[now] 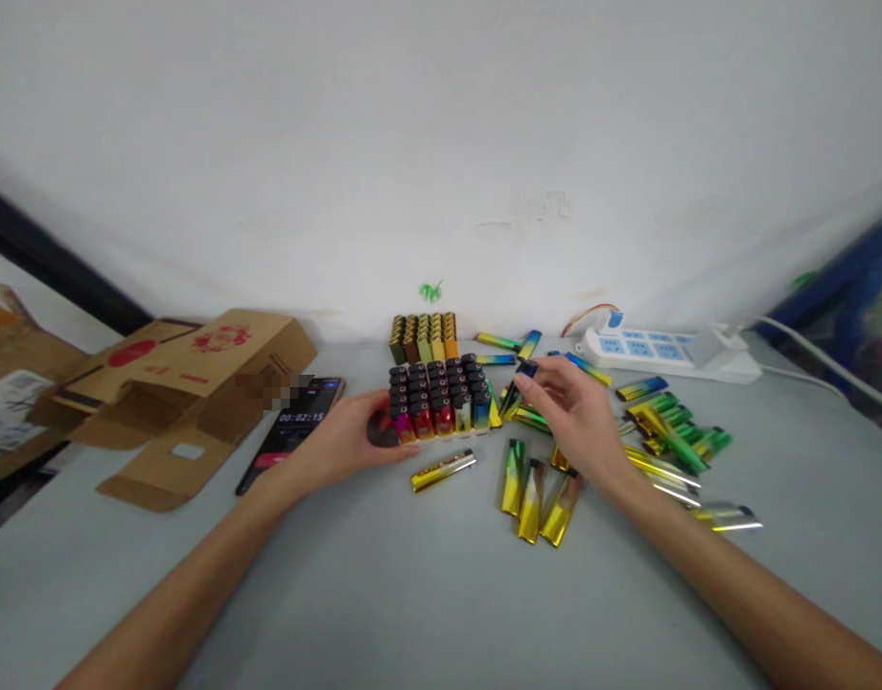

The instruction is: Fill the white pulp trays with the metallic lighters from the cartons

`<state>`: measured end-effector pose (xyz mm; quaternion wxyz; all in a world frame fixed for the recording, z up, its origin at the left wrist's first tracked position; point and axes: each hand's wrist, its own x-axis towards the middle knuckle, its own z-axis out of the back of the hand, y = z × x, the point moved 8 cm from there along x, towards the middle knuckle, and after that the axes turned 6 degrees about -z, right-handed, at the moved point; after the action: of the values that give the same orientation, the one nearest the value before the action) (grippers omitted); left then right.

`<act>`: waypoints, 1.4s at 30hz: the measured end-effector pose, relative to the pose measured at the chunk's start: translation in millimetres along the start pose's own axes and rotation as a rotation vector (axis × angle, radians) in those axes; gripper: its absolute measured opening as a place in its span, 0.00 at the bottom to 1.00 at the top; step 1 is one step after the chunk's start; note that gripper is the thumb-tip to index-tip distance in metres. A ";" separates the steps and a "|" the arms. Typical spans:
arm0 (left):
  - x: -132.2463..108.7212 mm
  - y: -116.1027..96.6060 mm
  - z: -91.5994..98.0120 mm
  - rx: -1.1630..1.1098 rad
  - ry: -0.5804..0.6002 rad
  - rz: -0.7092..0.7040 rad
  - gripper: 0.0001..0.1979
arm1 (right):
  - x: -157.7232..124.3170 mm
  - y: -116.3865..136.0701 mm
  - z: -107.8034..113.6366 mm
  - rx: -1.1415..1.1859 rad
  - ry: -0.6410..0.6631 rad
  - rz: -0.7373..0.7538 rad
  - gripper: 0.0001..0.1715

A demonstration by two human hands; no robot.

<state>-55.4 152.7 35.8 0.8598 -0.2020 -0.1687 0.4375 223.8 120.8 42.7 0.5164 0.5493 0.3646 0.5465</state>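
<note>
A tray of upright lighters (441, 398) with black caps and coloured bodies stands mid-table. My left hand (340, 446) lies against the tray's left side, fingers curled round its near corner. My right hand (574, 412) hovers just right of the tray and pinches a blue-and-green lighter (519, 383) by its end, tip pointing down toward the tray's right edge. Loose metallic lighters lie around: a gold one (443, 470) in front of the tray, three gold-green ones (534, 489) below my right hand, several green and gold ones (675, 431) to the right.
A second block of yellow-orange lighters (424, 337) stands behind the tray by the wall. A phone (293, 426) showing a timer lies left of my left hand, beside an open cardboard box (189, 383). A white power strip (663, 353) sits at the back right.
</note>
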 end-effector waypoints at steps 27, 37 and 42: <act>-3.0 -3.4 6.5 -0.522 -0.367 0.064 0.45 | -22.8 2.5 -44.5 -0.663 0.399 0.305 0.11; -6.0 2.5 20.8 -0.479 -0.405 0.078 0.45 | -23.3 17.1 -55.6 -0.547 0.462 0.175 0.23; -9.4 8.7 42.8 -0.421 -0.452 0.073 0.45 | -18.9 16.2 -72.8 -0.565 0.486 0.326 0.35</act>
<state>-86.6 158.2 67.3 0.7236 -0.2792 -0.4351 0.4573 147.4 111.6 44.6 0.4522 0.2912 0.2198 0.8139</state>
